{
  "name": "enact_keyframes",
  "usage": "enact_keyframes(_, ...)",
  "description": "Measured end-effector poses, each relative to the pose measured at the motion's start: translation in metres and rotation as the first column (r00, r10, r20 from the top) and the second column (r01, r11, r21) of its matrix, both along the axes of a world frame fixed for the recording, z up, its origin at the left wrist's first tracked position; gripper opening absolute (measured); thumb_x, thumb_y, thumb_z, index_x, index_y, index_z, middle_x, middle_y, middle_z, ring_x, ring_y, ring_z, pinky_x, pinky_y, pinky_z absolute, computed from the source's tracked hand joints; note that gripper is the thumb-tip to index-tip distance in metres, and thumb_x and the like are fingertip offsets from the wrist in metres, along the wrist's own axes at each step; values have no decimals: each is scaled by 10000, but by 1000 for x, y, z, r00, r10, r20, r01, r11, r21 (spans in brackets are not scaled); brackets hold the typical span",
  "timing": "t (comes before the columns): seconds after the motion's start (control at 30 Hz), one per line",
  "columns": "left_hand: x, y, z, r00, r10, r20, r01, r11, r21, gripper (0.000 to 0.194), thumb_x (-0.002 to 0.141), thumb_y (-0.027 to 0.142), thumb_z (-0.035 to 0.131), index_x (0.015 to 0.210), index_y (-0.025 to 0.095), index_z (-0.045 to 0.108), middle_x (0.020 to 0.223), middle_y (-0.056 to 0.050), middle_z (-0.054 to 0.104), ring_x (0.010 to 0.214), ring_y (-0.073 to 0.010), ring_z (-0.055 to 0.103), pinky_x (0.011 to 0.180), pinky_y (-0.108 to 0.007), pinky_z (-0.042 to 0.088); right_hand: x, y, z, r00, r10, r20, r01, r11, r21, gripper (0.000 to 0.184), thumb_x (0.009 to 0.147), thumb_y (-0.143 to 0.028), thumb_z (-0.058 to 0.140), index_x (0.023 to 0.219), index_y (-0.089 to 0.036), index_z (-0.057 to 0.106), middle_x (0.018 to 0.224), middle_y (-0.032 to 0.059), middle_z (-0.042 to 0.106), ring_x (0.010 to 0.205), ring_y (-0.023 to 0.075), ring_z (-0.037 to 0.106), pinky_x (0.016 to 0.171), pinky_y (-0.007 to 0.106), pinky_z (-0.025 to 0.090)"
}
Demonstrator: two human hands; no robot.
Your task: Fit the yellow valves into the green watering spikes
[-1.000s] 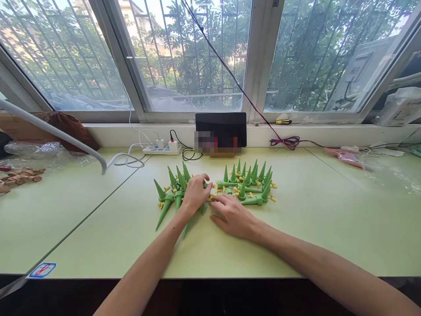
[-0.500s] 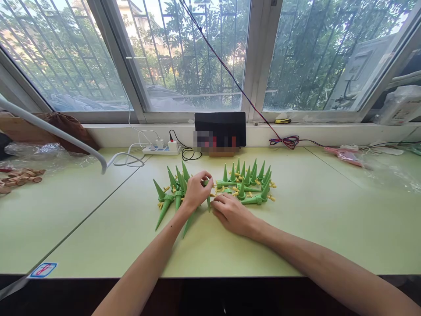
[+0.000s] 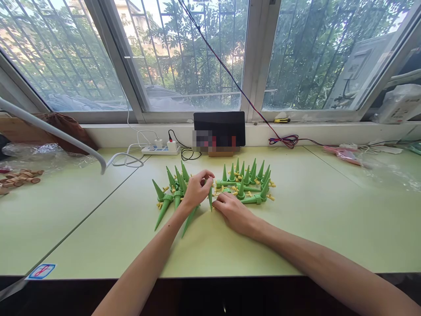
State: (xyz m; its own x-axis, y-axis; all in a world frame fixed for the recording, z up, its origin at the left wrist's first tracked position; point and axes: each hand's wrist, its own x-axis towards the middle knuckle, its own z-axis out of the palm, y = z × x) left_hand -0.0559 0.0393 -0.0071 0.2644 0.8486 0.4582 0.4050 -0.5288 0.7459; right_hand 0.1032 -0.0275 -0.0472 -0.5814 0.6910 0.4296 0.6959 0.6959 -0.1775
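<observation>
My left hand (image 3: 198,189) is closed round the top of a green plant-watering spike (image 3: 211,201), whose tip points down at the table. Just right of that tip, my right hand (image 3: 234,211) rests low with its fingers curled together; whatever they hold is hidden. Several green spikes (image 3: 163,212) with yellow valves lie or stand to the left, some partly covered by my left hand and forearm. Behind my right hand is another group of green spikes (image 3: 241,189), many upright on their caps and some lying flat, with yellow valves (image 3: 271,198) among them.
A dark-screened tablet (image 3: 219,127) leans at the window sill, behind the spikes. Left of it is a white power strip (image 3: 161,150) with cables. Wooden pieces (image 3: 21,177) lie far left, a pink item (image 3: 342,154) far right, and a yellow cutter (image 3: 282,120) on the sill.
The spike in my left hand has turned slightly, and its tip has shifted a little right. The fingers have closed further over its top. My right hand has barely moved.
</observation>
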Motion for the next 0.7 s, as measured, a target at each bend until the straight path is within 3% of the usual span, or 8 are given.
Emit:
enact_keyframes(0.2,-1,2,-2,1000,-4,27,4,1000,-26,151,835,276,510,841,166,613,577,42,453,487,-83,356,464,-212,278,0,-2,3,984,-58,-166,55,998,-24,289,823,79,374,858,-166,523,897,66,487,795,176,449,740,284,439)
enact_keyframes(0.4,0,0,-1,999,-45,26,46,996,-82,140,836,270,514,831,166,608,494,68,379,444,-77,367,451,-200,280,0,1,2,910,-90,-404,94,996,-10,313,902,22,340,1034,-174,544,972,82,485,837,188,510,774,313,473)
enact_keyframes(0.7,1,-2,-4,986,-165,-2,163,976,-142,156,837,265,521,852,148,623,491,69,383,444,-72,371,455,-199,277,0,4,-1,870,-115,-479,110,993,-40,295,938,-15,355,1056,-185,565,999,85,504,880,193,546,813,329,489)
